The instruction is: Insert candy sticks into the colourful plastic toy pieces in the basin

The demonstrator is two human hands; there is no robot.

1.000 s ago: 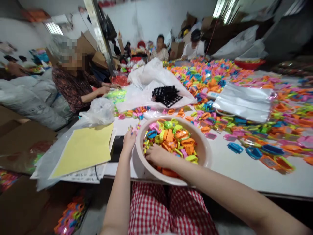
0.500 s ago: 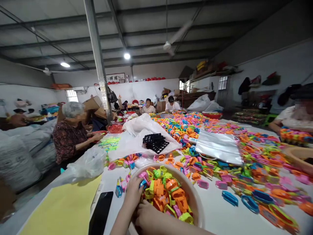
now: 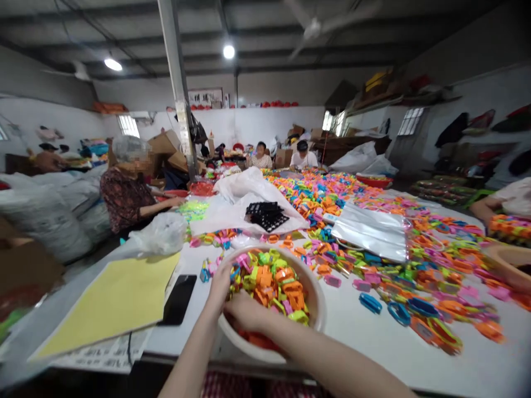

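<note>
While the right hand [image 3: 244,312] reaches down into a pale bowl [image 3: 319,309], the left hand [image 3: 224,278] stands at the bowl's left rim. The right hand's fingers are hidden on the near left side of the bowl's inside, so one cannot tell whether they grasp anything. The left hand's fingers are blurred next to a blue piece, and whether they hold it or merely lie beside it cannot be told either.

Colourful plastic bands [image 3: 263,276], mostly orange, yellow-green and pink, are heaped in the bowl, which sits at the near edge of a white table [image 3: 352,354]. Left of the bowl lies a black phone [image 3: 180,298], touching a yellow sheet [image 3: 112,307], with a crumpled clear bag [image 3: 160,233] at the sheet's far end. Beyond the bowl, black perforated pieces [image 3: 265,214] rest on a white plastic sheet [image 3: 224,204]. A large pile of similar bands [image 3: 323,193] spreads over the table's far and right parts, with a silver packet [image 3: 371,232] on top of it. A co-worker in a dark patterned shirt [image 3: 124,193] sits on the left, one arm stretched toward some bright green pieces [image 3: 194,209].
</note>
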